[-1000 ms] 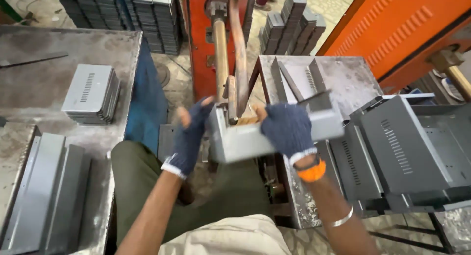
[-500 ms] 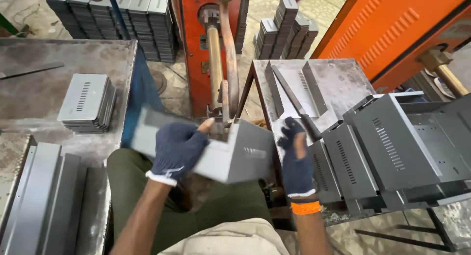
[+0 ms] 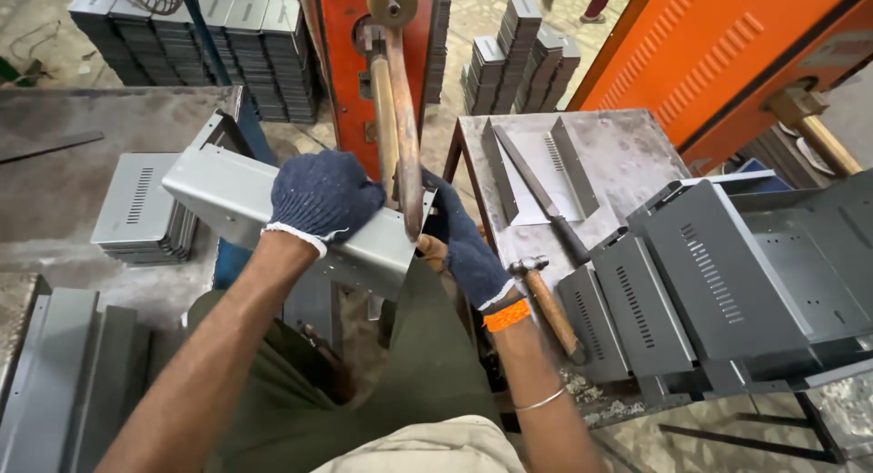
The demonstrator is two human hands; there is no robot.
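My left hand (image 3: 320, 196), in a dark blue knit glove, grips the top of a grey sheet-metal box (image 3: 238, 200) that lies tilted across my lap. Its right end sits against the copper arms (image 3: 396, 118) of an orange spot-welding machine (image 3: 344, 64). My right hand (image 3: 462, 238), also gloved and with an orange wristband, holds the box's right end from below, just right of the copper arms.
A hammer (image 3: 544, 300) and a long file (image 3: 542, 195) lie on the metal table (image 3: 627, 155) to the right, beside a bent vented plate (image 3: 564, 164). Finished grey casings (image 3: 727, 282) stack at right. Vented panels (image 3: 138, 209) pile at left, channel pieces (image 3: 64, 382) lower left, more stacks (image 3: 182, 36) behind.
The box has swung from in front of my chest to the left and up, with its right end now at the welder's arms. My left hand moved onto its top.
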